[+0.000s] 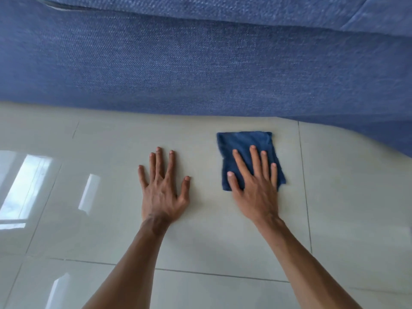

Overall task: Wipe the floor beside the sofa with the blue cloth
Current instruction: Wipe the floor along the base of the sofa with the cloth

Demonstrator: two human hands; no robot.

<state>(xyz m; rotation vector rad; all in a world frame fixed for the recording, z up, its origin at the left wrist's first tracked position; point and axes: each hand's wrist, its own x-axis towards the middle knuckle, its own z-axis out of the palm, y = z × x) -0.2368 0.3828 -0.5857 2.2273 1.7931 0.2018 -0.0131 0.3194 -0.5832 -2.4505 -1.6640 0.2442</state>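
Right hand point(254, 186) spread flat, pressing blue cloth point(245, 143) onto floor point(111, 219); cloth's long axis runs ahead of the fingers toward sofa point(200, 63). Left hand point(163, 192) spread, bare on tile just beside, bracing.

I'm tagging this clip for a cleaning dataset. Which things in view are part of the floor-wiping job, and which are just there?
Part of the job:
blue cloth, folded, flat on the tiles
right hand, pressed flat on the cloth
tiled floor
sofa, marking the area to wipe

Just there:
left hand, spread flat on bare tile, apart from the cloth
window reflections on the glossy tiles
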